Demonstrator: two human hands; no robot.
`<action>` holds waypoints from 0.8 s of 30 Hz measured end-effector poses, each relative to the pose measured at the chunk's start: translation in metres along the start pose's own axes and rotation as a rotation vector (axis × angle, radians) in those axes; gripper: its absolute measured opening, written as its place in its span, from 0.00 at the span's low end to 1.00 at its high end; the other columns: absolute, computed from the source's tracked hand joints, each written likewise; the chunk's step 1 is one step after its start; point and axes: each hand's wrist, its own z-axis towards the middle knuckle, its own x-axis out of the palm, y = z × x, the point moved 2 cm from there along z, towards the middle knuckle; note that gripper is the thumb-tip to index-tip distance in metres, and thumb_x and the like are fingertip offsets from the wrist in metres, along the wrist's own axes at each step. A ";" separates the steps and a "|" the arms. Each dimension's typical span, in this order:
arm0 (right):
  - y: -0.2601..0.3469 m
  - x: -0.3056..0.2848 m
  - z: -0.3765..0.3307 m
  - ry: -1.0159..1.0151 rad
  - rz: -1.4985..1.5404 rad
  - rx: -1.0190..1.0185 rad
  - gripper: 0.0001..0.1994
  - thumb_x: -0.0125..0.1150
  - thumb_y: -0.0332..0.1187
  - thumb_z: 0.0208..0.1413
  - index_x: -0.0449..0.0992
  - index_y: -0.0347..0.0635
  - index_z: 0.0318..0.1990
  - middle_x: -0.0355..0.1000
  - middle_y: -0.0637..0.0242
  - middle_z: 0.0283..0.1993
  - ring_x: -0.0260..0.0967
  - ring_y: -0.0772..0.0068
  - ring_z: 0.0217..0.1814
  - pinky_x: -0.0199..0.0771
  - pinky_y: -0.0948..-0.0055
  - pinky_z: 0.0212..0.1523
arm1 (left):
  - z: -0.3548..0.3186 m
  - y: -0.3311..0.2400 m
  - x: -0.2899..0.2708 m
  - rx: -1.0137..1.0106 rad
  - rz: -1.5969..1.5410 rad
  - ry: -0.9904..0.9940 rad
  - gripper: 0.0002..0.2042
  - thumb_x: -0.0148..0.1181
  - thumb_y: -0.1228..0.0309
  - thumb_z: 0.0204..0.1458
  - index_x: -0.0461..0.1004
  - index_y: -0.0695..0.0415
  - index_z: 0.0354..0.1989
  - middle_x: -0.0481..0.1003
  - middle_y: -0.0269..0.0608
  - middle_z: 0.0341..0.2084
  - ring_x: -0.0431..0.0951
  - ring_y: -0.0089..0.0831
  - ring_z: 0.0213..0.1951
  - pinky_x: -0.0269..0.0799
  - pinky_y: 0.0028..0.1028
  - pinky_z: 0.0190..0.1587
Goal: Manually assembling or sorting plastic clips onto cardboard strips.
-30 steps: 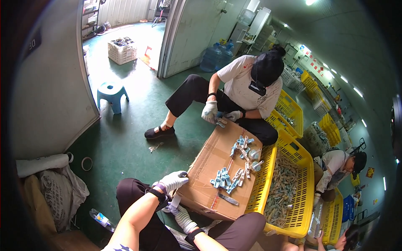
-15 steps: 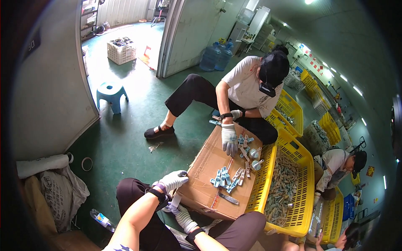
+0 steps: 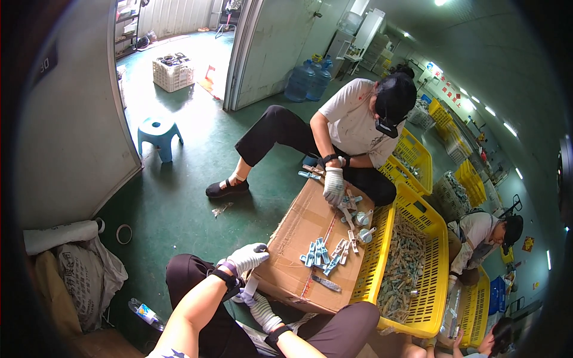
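My left hand (image 3: 248,258), in a white knit glove with a dark wrist strap, rests with curled fingers at the near-left edge of a flattened cardboard box (image 3: 298,230) lying on my lap. Whether it holds anything is hidden. Just below it, my gloved right hand (image 3: 258,309) is closed around a small pale strip-like piece (image 3: 250,287) that sticks up toward the left hand. On the cardboard, right of my hands, lies a cluster of small blue-grey parts (image 3: 322,255) and a dark flat tool (image 3: 326,283).
A person in a white shirt sits opposite, one gloved hand (image 3: 333,186) on more parts at the box's far end. A yellow crate (image 3: 431,298) of parts stands to the right, more yellow crates and another seated person behind. There is a blue stool (image 3: 157,135) on the green floor and sacks (image 3: 77,274) at left.
The person opposite has reached a gloved hand from the lap down onto the parts at the far end of the cardboard. My own hands have stayed in place.
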 end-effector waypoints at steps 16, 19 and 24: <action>-0.001 0.001 -0.001 -0.001 0.002 -0.016 0.19 0.58 0.39 0.60 0.71 0.34 0.52 0.75 0.64 0.47 0.73 0.74 0.50 0.68 0.75 0.56 | -0.002 -0.001 -0.002 -0.004 0.035 -0.029 0.19 0.56 0.60 0.54 0.72 0.60 0.49 0.76 0.45 0.42 0.73 0.36 0.45 0.67 0.32 0.51; -0.003 0.000 0.000 0.005 0.001 -0.010 0.20 0.58 0.40 0.60 0.71 0.34 0.53 0.75 0.63 0.47 0.73 0.74 0.50 0.68 0.75 0.56 | -0.001 0.003 -0.002 0.023 0.042 -0.036 0.20 0.55 0.58 0.53 0.72 0.59 0.48 0.76 0.47 0.41 0.73 0.39 0.44 0.67 0.33 0.49; -0.005 -0.003 0.001 0.011 -0.001 -0.016 0.20 0.58 0.41 0.60 0.71 0.34 0.53 0.75 0.63 0.48 0.72 0.74 0.50 0.68 0.75 0.57 | -0.001 0.000 -0.002 0.030 0.044 -0.023 0.19 0.55 0.59 0.53 0.72 0.60 0.47 0.76 0.47 0.40 0.73 0.38 0.43 0.67 0.33 0.48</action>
